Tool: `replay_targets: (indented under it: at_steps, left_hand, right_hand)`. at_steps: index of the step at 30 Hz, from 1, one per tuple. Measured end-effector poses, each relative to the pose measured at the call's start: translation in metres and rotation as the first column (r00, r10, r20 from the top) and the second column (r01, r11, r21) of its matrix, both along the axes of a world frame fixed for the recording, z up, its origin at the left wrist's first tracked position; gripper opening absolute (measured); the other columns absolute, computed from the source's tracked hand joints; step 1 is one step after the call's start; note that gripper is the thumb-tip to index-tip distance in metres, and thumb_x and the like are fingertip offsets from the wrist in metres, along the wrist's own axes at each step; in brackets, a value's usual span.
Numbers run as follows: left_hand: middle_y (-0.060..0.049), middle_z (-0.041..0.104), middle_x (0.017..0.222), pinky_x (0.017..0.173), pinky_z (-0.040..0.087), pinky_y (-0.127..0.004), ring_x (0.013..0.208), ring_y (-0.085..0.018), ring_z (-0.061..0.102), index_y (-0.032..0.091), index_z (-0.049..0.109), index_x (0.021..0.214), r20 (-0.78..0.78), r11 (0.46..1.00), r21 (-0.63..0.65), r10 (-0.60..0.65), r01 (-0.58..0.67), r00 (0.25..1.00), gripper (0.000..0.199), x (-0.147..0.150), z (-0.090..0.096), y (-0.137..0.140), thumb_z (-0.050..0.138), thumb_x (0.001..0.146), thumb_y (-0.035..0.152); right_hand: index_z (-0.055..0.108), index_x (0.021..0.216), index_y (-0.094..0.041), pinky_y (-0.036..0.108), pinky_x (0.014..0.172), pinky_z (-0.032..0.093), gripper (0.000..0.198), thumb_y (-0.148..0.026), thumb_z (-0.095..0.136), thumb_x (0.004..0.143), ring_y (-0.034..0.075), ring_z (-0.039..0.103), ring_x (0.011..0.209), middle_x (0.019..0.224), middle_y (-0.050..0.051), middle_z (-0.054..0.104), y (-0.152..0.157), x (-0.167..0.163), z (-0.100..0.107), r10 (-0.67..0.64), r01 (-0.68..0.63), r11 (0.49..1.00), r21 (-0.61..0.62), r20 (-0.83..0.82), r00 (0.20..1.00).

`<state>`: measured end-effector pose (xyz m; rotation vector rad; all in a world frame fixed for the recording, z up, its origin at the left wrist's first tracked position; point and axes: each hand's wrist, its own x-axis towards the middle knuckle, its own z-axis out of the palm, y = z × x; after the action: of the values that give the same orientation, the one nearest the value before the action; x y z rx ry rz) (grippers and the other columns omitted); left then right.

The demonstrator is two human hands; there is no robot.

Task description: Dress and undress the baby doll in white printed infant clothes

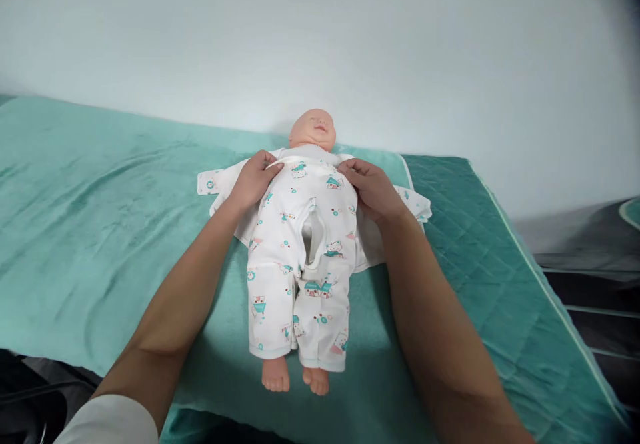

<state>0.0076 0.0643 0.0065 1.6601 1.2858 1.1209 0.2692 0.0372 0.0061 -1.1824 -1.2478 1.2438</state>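
A baby doll (316, 129) lies on its back, head toward the wall and feet toward me. White printed baby pants (300, 214) cover its legs and reach up to the chest, with an oval opening at the crotch. Beneath them a white baby top (370, 241) spreads out flat, its sleeves out to both sides. My left hand (257, 176) pinches the waistband of the pants at its left corner. At the right corner, my right hand (367, 184) grips the same waistband with bent fingers. Both bare feet of the doll stick out of the pant legs.
A light green plush blanket (100, 231) lies under the doll, with wrinkles at the left. Darker green quilted padding (480, 251) shows on the right. A pale wall (320, 44) stands right behind the bed. At the far right are dark slats (595, 311) beyond the edge.
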Motion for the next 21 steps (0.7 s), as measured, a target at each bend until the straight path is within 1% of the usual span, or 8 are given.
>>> replay_targets:
  at_steps: [5, 8, 11, 13, 15, 17, 19, 21]
  left_hand:
    - [0.001, 0.061, 0.078, 0.074, 0.039, -0.031, 0.077, -0.018, 0.054, 0.022, 0.056, 0.084, -0.042, 0.988, 0.042, 0.152, -0.151, 0.987, 0.012, -0.003, -0.005, -0.004, 0.062, 0.091, 0.029]
    - [0.000, 0.062, 0.077, 0.073, 0.037, -0.031, 0.076, -0.019, 0.053, 0.022, 0.057, 0.079, -0.141, 0.982, 0.031, 0.187, -0.184, 0.972, 0.018, -0.005, -0.006, -0.005, 0.063, 0.092, 0.033]
    - [-0.003, 0.062, 0.073, 0.070, 0.035, -0.032, 0.072, -0.019, 0.049, 0.021, 0.056, 0.069, -0.278, 0.989, 0.002, 0.144, -0.149, 0.950, 0.029, -0.007, -0.002, -0.009, 0.061, 0.093, 0.036]
    - [-0.003, 0.059, 0.067, 0.067, 0.032, -0.031, 0.066, -0.018, 0.046, 0.020, 0.055, 0.063, -0.315, 0.992, -0.027, 0.110, -0.125, 0.943, 0.033, -0.009, 0.002, -0.013, 0.060, 0.092, 0.034]
    - [-0.001, 0.053, 0.057, 0.063, 0.030, -0.030, 0.060, -0.016, 0.042, 0.020, 0.052, 0.055, -0.296, 0.992, -0.070, 0.082, -0.107, 0.952, 0.038, -0.012, 0.006, -0.017, 0.063, 0.090, 0.034]
    - [-0.001, 0.048, 0.049, 0.059, 0.028, -0.029, 0.054, -0.015, 0.040, 0.020, 0.050, 0.050, -0.248, 0.986, -0.148, 0.042, -0.080, 0.968, 0.044, -0.015, 0.008, -0.021, 0.067, 0.087, 0.036]
    - [-0.001, 0.049, 0.047, 0.055, 0.028, -0.029, 0.049, -0.014, 0.041, 0.019, 0.052, 0.050, -0.203, 0.972, -0.232, -0.001, -0.047, 0.979, 0.043, -0.016, 0.009, -0.023, 0.068, 0.085, 0.038]
    - [-0.002, 0.054, 0.050, 0.052, 0.029, -0.028, 0.046, -0.013, 0.043, 0.018, 0.056, 0.053, -0.179, 0.958, -0.287, -0.041, -0.013, 0.983, 0.039, -0.017, 0.011, -0.025, 0.067, 0.085, 0.038]
  right_hand:
    - [0.057, 0.084, -0.023, 0.026, 0.051, 0.033, 0.036, -0.046, 0.081, 0.069, 0.011, 0.041, 0.056, 0.071, -0.003, 0.053, -0.005, 0.012, -0.006, -0.151, 0.157, 0.986, 0.052, -0.092, 0.984]
    - [0.058, 0.090, -0.024, 0.026, 0.053, 0.035, 0.038, -0.048, 0.079, 0.071, 0.011, 0.045, 0.059, 0.075, -0.003, 0.057, -0.012, 0.015, -0.009, -0.096, 0.099, 0.993, 0.056, -0.046, 0.994]
    - [0.061, 0.097, -0.022, 0.026, 0.063, 0.043, 0.041, -0.044, 0.081, 0.069, 0.013, 0.055, 0.070, 0.083, -0.001, 0.064, -0.021, 0.018, -0.012, -0.002, -0.001, 0.999, 0.053, 0.051, 0.999]
    - [0.063, 0.096, -0.021, 0.027, 0.069, 0.046, 0.036, -0.037, 0.079, 0.068, 0.014, 0.059, 0.077, 0.089, 0.001, 0.066, -0.024, 0.019, -0.014, -0.040, 0.028, 0.996, 0.080, 0.160, 0.986]
    - [0.064, 0.091, -0.020, 0.029, 0.071, 0.046, 0.027, -0.029, 0.073, 0.068, 0.015, 0.059, 0.077, 0.087, 0.001, 0.067, -0.026, 0.018, -0.015, -0.129, 0.095, 0.988, 0.119, 0.324, 0.937]
    - [0.064, 0.084, -0.021, 0.030, 0.070, 0.044, 0.017, -0.024, 0.067, 0.068, 0.017, 0.057, 0.074, 0.081, 0.001, 0.067, -0.026, 0.015, -0.016, -0.207, 0.147, 0.976, 0.159, 0.488, 0.848]
    - [0.064, 0.079, -0.021, 0.031, 0.069, 0.041, 0.011, -0.022, 0.064, 0.068, 0.018, 0.056, 0.071, 0.076, 0.002, 0.067, -0.027, 0.012, -0.015, -0.237, 0.164, 0.971, 0.176, 0.602, 0.763]
    - [0.064, 0.076, -0.021, 0.031, 0.067, 0.039, 0.008, -0.022, 0.061, 0.068, 0.019, 0.056, 0.071, 0.075, 0.003, 0.068, -0.027, 0.011, -0.015, -0.220, 0.151, 0.975, 0.161, 0.661, 0.717]
